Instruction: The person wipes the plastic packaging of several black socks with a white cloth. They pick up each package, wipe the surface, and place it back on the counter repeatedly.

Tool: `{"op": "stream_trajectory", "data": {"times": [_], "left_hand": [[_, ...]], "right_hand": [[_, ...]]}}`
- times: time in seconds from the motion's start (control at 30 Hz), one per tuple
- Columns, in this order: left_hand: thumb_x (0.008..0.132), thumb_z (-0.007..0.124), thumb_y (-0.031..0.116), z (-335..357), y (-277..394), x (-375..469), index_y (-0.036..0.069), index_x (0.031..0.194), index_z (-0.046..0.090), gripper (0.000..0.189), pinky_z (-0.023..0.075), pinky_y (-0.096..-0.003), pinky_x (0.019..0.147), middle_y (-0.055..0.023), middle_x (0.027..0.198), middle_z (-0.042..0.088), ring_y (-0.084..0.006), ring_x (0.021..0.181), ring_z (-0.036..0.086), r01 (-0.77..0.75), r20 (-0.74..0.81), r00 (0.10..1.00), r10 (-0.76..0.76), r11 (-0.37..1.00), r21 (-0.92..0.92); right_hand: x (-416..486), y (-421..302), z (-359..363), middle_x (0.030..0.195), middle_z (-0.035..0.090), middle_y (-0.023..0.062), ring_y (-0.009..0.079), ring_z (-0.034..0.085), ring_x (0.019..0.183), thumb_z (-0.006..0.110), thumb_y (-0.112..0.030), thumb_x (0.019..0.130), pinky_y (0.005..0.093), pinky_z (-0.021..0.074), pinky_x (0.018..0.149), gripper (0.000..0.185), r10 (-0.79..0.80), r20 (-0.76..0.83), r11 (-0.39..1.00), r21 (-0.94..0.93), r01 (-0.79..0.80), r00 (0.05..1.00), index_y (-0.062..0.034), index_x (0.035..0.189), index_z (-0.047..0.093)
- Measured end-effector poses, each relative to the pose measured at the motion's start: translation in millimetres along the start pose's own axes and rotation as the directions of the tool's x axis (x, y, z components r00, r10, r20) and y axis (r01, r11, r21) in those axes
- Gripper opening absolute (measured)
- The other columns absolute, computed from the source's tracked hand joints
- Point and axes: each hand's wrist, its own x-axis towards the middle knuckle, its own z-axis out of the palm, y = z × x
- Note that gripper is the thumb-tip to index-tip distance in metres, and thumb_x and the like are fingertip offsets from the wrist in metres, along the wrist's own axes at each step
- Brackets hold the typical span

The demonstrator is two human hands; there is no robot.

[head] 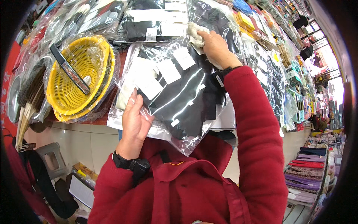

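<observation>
Black garments with white paper tags lie in a clear plastic bag (184,112) right in front of me. My left hand (135,120) grips the bag's left edge, thumb on top of the film. Bunched in my right hand (216,49) is a pale cloth rag (195,35), at the bag's upper right corner. Several white tags (169,71) show through the plastic. A whitish package (125,96) lies at the left, partly covered by the bag. Glare hides some of the black fabric.
Yellow plastic baskets (79,72), nested and wrapped in film, stand at the left, with brushes (29,92) beyond them. More bagged black goods (151,26) cover the table ahead. A grey stool (53,159) is on the tiled floor at lower left. Folded textiles (304,173) are stacked at right.
</observation>
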Motion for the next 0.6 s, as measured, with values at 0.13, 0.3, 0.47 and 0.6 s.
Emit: {"op": "stream_trajectory", "data": {"times": [0.13, 0.3, 0.47, 0.6], "left_hand": [[0.108, 0.043, 0.016, -1, -1, 3, 0.010, 0.145, 0.046, 0.037, 0.0549, -0.0467, 0.092, -0.0086, 0.130, 0.062, -0.0265, 0.113, 0.064, 0.011, 0.035, 0.999, -0.008, 0.995, -0.094], [0.108, 0.039, 0.017, -4, 1, 8, 0.008, 0.142, 0.046, 0.036, 0.0568, -0.0467, 0.087, -0.0124, 0.130, 0.062, -0.0282, 0.110, 0.066, 0.059, 0.091, 0.994, -0.057, 0.998, -0.020], [0.105, 0.035, 0.010, -2, 2, 7, 0.005, 0.144, 0.044, 0.040, 0.0517, -0.0486, 0.100, -0.0149, 0.138, 0.057, -0.0310, 0.123, 0.060, 0.078, 0.028, 0.997, -0.077, 0.997, -0.015], [0.105, 0.039, 0.011, -4, 1, 8, 0.005, 0.147, 0.042, 0.043, 0.0478, -0.0513, 0.105, -0.0163, 0.139, 0.056, -0.0331, 0.125, 0.058, 0.071, 0.081, 0.994, -0.068, 0.997, -0.042]], "right_hand": [[-20, -37, -6, 0.106, 0.064, 0.0168, 0.0374, 0.064, 0.100, 0.061, -0.003, 0.086, 0.0437, 0.0515, 0.088, 0.045, -0.165, -0.019, 0.967, 0.193, 0.165, 0.986, -0.0155, 0.128, 0.064], [-59, -108, -17, 0.110, 0.064, 0.0179, 0.0384, 0.063, 0.103, 0.062, 0.001, 0.078, 0.0450, 0.0520, 0.090, 0.052, -0.501, 0.116, 0.804, 0.430, 0.411, 0.858, -0.0142, 0.128, 0.064], [-88, -135, -33, 0.115, 0.062, 0.0133, 0.0358, 0.061, 0.104, 0.061, 0.002, 0.077, 0.0429, 0.0514, 0.091, 0.057, -0.651, -0.012, 0.640, 0.530, 0.557, 0.759, -0.0185, 0.130, 0.063], [-79, -118, -32, 0.119, 0.061, 0.0132, 0.0356, 0.062, 0.106, 0.064, 0.000, 0.079, 0.0449, 0.0545, 0.088, 0.062, -0.605, 0.084, 0.757, 0.369, 0.540, 0.792, -0.0255, 0.136, 0.059]]}}
